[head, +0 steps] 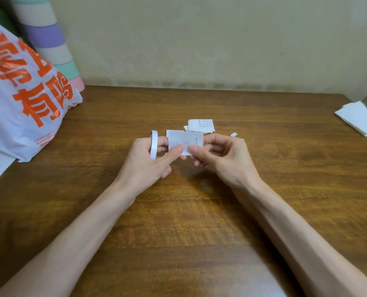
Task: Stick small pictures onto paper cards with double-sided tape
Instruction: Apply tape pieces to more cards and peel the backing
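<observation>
A small printed paper card (184, 139) is held above the middle of the wooden table (199, 211). My left hand (150, 161) pinches its lower left part with thumb and fingers. A white ring of double-sided tape (153, 146) sits around that hand's fingers. My right hand (221, 159) pinches the card's lower right edge with its thumb on top. Behind the card lies a little pile of similar printed paper pieces (200, 125) on the table.
A white plastic bag with orange print (21, 91) stands at the left. Striped rolls (47, 39) lean on the wall behind it. Folded white paper (359, 117) lies at the right edge. A tiny paper scrap (234, 134) lies near my right hand.
</observation>
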Tool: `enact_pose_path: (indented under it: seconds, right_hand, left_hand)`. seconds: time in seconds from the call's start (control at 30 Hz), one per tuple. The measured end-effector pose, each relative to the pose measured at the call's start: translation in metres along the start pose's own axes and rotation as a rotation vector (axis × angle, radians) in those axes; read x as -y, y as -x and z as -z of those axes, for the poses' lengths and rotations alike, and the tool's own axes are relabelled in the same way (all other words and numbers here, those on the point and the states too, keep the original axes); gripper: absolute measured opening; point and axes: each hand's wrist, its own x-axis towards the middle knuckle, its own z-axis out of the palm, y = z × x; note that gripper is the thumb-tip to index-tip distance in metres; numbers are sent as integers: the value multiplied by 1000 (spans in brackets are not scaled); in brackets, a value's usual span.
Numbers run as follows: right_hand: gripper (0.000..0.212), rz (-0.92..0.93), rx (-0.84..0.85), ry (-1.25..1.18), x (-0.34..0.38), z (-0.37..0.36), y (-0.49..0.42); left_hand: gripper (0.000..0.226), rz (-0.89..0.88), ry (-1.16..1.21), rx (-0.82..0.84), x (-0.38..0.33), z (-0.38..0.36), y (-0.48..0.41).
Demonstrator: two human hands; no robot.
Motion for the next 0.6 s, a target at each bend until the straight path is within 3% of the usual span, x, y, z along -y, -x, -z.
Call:
enact_pose_path:
  seconds: [0.6]
  right_hand:
    - [12, 11, 32, 72, 0, -5, 3]
  left_hand:
    - [16, 30, 25, -3, 2, -2, 1]
